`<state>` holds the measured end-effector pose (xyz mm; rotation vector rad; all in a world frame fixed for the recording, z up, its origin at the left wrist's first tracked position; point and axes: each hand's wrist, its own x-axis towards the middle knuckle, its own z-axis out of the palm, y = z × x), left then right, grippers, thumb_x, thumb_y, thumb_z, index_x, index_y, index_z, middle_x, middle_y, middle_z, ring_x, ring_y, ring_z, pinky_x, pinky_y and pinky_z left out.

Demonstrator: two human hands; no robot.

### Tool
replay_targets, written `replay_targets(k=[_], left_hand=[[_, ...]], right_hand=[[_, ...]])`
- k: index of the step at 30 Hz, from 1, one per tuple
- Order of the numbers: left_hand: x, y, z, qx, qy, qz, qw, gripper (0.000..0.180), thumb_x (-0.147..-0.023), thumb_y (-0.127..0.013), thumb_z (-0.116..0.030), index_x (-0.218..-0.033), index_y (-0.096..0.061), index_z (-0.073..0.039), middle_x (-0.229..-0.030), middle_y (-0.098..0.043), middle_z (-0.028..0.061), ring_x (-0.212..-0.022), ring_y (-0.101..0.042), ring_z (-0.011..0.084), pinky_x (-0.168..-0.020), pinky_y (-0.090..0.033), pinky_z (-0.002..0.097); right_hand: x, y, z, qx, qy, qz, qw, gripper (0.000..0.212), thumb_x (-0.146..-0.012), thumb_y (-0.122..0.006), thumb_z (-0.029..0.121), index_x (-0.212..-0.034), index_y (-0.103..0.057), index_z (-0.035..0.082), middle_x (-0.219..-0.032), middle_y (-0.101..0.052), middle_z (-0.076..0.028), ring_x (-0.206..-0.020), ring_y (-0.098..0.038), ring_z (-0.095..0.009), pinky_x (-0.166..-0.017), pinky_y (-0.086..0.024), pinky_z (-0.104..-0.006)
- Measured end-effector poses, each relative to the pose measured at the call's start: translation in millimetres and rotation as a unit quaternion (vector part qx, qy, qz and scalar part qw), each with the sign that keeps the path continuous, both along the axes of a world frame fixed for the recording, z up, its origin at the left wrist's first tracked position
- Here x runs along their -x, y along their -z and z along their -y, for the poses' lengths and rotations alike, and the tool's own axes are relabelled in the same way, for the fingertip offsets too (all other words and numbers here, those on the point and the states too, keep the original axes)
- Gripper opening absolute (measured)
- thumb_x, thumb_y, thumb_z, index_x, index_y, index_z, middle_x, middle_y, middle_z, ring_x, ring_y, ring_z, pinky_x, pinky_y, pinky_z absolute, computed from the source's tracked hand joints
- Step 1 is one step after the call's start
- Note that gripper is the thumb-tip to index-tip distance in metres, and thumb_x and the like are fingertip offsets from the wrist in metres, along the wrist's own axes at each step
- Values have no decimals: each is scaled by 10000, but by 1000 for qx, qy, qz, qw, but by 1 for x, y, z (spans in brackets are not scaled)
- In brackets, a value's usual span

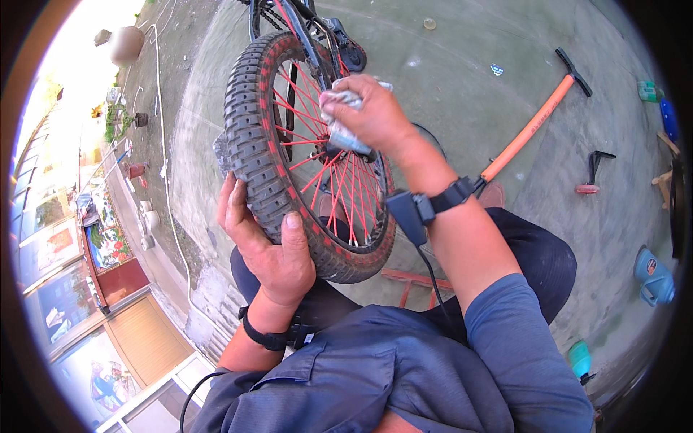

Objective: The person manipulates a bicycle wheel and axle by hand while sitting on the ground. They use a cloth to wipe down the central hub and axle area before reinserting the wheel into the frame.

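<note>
A bicycle wheel with a knobbly black tyre, red marks on its side and red spokes stands tilted between my knees. My left hand grips the tyre on its near left side, thumb on the sidewall and fingers round the tread. In my right hand is a crumpled pale cloth, pressed against the dark bicycle frame just above the hub. The hand and cloth hide part of the frame and hub. A pedal shows beyond the wheel.
An orange floor pump with a black handle lies to the right on the concrete. Farther right are a small black and red part and a blue jug. A red metal frame sits below the wheel. Flowerpots stand far left.
</note>
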<state>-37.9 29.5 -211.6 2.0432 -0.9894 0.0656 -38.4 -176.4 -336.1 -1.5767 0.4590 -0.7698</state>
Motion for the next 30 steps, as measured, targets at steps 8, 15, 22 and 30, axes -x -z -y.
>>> replay_targets(k=[8, 15, 22, 30], left_hand=[[1, 3, -4, 32, -6, 13, 999, 695, -895, -664, -296, -1396, -341, 60, -1437, -314, 261, -1320, -375, 361, -1096, -324, 452], [0, 3, -3, 30, -10, 15, 999, 708, -881, -680, -331, -1385, -357, 47, -1421, -328, 272, -1301, -384, 377, -1088, -312, 468], [-1, 1, -5, 3, -10, 39, 999, 704, -863, -700, -320, -1378, -370, 28, -1423, -329, 274, -1293, -377, 377, -1090, -303, 470], [0, 4, -11, 11, -9, 16, 1000, 705, -839, -722, -313, -1363, -389, 22, -1423, -331, 281, -1284, -392, 384, -1079, -324, 470]], right_hand=[[-10, -15, 66, -251, 11, 16, 968, 407, -878, -737, 247, -1174, -619, -5, -973, -696, -96, -892, -655, -136, -790, -537, -301], [-128, -24, 62, 102, 83, -210, 969, 577, -787, -710, 418, -1171, -622, -3, -1090, -682, -235, -1050, -637, -423, -949, -486, -425], [-62, -35, 74, -130, -228, -226, 938, 281, -905, -656, 364, -1032, -703, 118, -768, -607, 29, -571, -525, -100, -498, -410, -311], [-134, -15, 76, 115, -33, -235, 964, 287, -856, -622, 325, -898, -686, 49, -814, -711, -81, -719, -664, -210, -688, -515, -348]])
